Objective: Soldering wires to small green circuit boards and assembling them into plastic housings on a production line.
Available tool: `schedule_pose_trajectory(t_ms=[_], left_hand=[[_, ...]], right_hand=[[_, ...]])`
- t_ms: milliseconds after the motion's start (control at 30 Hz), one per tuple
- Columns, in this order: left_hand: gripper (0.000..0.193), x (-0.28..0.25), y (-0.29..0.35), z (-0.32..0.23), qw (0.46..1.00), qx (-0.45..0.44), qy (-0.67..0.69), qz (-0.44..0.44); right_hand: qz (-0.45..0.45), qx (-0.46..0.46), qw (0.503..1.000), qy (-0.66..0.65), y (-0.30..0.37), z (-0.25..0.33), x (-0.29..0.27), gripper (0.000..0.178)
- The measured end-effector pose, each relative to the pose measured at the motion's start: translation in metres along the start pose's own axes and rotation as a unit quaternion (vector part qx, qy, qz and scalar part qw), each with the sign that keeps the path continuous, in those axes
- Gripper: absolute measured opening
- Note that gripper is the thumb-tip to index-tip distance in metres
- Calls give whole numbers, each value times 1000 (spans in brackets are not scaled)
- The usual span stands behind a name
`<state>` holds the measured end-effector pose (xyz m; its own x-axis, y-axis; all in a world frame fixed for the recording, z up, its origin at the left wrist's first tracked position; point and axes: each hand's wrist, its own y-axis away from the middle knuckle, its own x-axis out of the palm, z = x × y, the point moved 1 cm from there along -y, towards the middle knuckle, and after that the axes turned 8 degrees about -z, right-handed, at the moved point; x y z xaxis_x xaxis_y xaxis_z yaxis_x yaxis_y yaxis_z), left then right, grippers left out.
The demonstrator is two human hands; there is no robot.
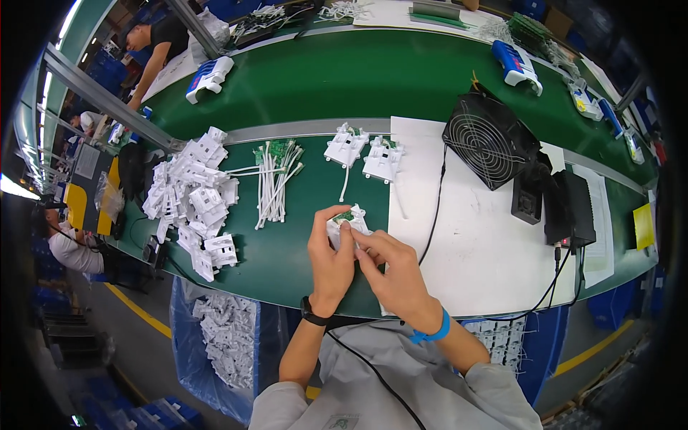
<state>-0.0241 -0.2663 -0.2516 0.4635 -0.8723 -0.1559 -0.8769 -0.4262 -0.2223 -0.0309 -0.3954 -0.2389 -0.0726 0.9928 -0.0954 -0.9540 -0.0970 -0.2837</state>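
In front of me, my left hand (331, 266) grips a small white plastic housing (357, 219) with a bit of green circuit board at its top. The thumb presses on its face. My right hand (395, 276) meets it from the right, fingertips pinched at the housing's lower edge; what lies between them is hidden. Just beyond are two more white housings (347, 146) fitted with green boards, white cables trailing from them. To the left lies a bundle of white cables with small green boards (272, 188), beside a heap of white housings (192, 179).
A black fan (487, 140) and a black power box (573, 208) stand on the right over white sheets (459, 265). Beyond a metal rail, blue-and-white casings (210, 79) sit on a green belt (344, 75). Below the bench is a blue-lined bin (188, 344) of white parts. Co-workers are at left.
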Motion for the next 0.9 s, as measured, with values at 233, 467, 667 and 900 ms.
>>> schedule_pose_trajectory(t_ms=[233, 467, 667, 900], left_hand=[[17, 27, -14, -8, 991, -69, 85, 78], [39, 52, -25, -58, 978, 48, 31, 199], [39, 102, -24, -61, 918, 103, -34, 381], [48, 161, -25, -28, 827, 113, -103, 542]], right_hand=[[52, 10, 989, 135, 2, 15, -40, 33], [-422, 116, 893, -108, -1, -11, -173, 40], [-494, 55, 865, -71, -44, -23, -238, 47], [-486, 26, 855, 178, -47, -27, -258, 13]])
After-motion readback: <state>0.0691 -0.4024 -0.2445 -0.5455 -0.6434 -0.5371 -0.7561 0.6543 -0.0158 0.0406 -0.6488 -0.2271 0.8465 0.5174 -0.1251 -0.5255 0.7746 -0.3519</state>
